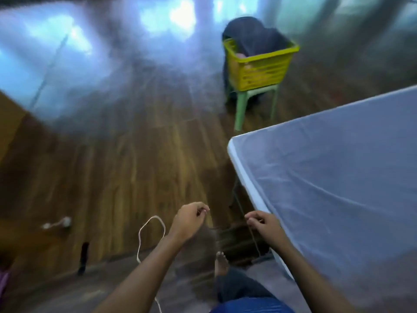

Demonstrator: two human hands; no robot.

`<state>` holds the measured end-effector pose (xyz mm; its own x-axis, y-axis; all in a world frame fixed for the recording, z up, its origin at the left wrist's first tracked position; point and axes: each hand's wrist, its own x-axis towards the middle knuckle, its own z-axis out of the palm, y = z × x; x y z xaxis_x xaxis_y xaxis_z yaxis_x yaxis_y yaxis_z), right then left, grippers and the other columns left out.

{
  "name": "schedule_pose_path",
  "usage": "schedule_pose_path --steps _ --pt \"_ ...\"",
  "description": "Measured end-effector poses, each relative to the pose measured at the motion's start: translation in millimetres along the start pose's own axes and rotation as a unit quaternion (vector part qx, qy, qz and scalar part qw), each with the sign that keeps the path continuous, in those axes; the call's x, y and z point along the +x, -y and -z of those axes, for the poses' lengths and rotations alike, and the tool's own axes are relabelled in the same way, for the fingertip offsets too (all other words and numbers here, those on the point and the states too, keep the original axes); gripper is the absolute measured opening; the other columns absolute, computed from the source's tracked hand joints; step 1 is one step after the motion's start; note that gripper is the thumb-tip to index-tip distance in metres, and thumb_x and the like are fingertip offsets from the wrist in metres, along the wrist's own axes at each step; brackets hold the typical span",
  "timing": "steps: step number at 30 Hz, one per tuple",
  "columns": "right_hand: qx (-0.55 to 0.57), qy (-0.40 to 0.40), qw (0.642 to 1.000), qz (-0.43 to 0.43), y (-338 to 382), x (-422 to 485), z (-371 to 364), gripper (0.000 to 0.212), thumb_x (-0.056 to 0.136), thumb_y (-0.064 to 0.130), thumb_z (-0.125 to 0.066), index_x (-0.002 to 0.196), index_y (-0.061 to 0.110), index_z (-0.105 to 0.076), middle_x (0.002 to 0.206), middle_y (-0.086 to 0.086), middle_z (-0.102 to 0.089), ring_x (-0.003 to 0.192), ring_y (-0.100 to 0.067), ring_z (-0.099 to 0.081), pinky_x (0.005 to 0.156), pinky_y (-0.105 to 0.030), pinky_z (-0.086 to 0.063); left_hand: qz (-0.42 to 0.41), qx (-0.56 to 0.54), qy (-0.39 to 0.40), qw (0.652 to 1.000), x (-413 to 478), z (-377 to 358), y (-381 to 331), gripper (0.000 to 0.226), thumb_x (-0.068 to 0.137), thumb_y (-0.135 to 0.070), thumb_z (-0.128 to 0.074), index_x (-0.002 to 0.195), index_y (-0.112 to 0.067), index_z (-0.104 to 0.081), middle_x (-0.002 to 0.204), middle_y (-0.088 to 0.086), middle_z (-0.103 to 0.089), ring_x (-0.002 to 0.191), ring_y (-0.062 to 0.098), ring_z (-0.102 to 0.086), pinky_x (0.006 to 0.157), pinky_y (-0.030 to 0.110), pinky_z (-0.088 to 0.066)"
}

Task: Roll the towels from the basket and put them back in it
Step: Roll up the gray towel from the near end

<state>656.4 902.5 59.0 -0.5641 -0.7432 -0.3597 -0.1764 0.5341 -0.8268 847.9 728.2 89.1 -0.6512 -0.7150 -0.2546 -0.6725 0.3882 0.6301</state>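
Note:
A yellow basket (259, 71) stands on a green stool (255, 92) across the floor, with a dark towel (252, 35) heaped in it and hanging over its back rim. Low in the head view, my left hand (191, 222) and my right hand (264, 224) are held apart with fingers curled. Each pinches a top corner of a thin dark towel (225, 240), which hangs between them and is smeared by motion blur. Its lower part is hard to make out.
A table under a blue-grey cloth (338, 177) fills the right side, its corner close to my right hand. A white cord (151, 233) loops by my left arm. A small white object (58, 223) and a black one (83, 258) lie on the wooden floor.

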Motion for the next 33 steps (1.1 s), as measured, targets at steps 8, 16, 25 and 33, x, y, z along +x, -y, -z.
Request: schedule_pose_path --steps 8,16,25,33 --pt "0.035 -0.219 0.966 -0.136 -49 4 38 0.015 0.089 0.008 -0.063 0.088 0.02 -0.072 0.081 0.006 -0.069 0.077 -0.007 -0.063 0.067 -0.017 -0.041 -0.157 0.086 0.144 0.973 135 -33 -73 0.021 0.093 -0.018 -0.054 0.1 -0.029 -0.071 0.097 -0.015 -0.069 0.087 0.0 -0.062 0.08 0.019 -0.048" --pt "-0.08 -0.368 0.863 -0.337 -92 -19 26 0.02 0.081 0.002 -0.065 0.097 0.012 -0.069 0.104 -0.016 -0.061 0.094 -0.036 -0.058 0.084 -0.041 -0.047 -0.303 0.186 0.189 0.915 239 -64 -116 0.022 0.086 -0.012 -0.053 0.097 -0.02 -0.071 0.102 -0.002 -0.07 0.1 0.02 -0.062 0.086 0.031 -0.047" --pt "-0.104 -0.33 0.827 -0.443 -77 -8 -8 0.053 0.083 0.004 -0.056 0.132 0.022 -0.046 0.133 -0.007 -0.04 0.119 -0.029 -0.04 0.098 -0.04 -0.043 -0.435 0.385 0.285 0.763 348 -65 -116 0.047 0.082 -0.012 -0.056 0.127 -0.022 -0.049 0.125 0.0 -0.047 0.116 0.023 -0.047 0.09 0.034 -0.043" --pt "-0.208 -0.386 0.785 -0.438 -83 0 -24 0.046 0.052 -0.017 -0.071 0.091 0.007 -0.063 0.089 -0.014 -0.06 0.078 -0.035 -0.057 0.056 -0.045 -0.05 -0.588 0.3 0.329 0.676 416 -43 -86 0.044 0.067 -0.028 -0.078 0.108 -0.024 -0.061 0.107 -0.006 -0.059 0.095 0.013 -0.061 0.077 0.03 -0.055"
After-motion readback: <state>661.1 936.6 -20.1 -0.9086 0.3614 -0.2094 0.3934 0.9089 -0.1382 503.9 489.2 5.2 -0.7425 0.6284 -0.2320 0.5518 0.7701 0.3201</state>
